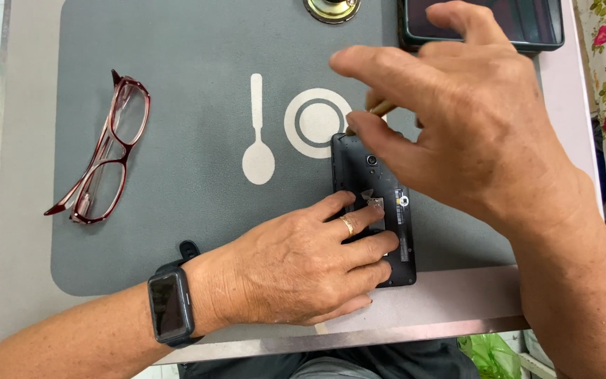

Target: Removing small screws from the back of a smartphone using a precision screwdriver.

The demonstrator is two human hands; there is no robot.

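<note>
A dark phone (pixel 373 210) with its back cover off lies flat on a grey mat (pixel 177 140), towards the mat's near right part. Its long axis runs almost straight away from the person, tipped slightly so the far end leans left; the camera lens end points away, towards the white plate-and-spoon design printed on the mat, and the near end sits close to the mat's near edge. The open back shows a shallow compartment with a small metal piece and labels inside.

The left hand (pixel 296 263) lies flat over the phone's near half, fingers (pixel 359 217) stretched out and pressing down on it; they are not curled around anything. A gold ring sits on one finger and a dark watch (pixel 171 309) on the wrist.

The right hand (pixel 471 133) hovers over the phone's far end, thumb and forefinger pinched on a thin brownish tool (pixel 381 107) whose tip is near the phone's far corner; the other fingers are spread loosely.

Red-framed glasses (pixel 106 151) lie folded open on the mat's left side, well apart from the phone. A second dark phone (pixel 527 24) rests at the far right edge of the surface (pixel 29 281), and a brass-coloured round object (pixel 332 8) sits at the far edge.
</note>
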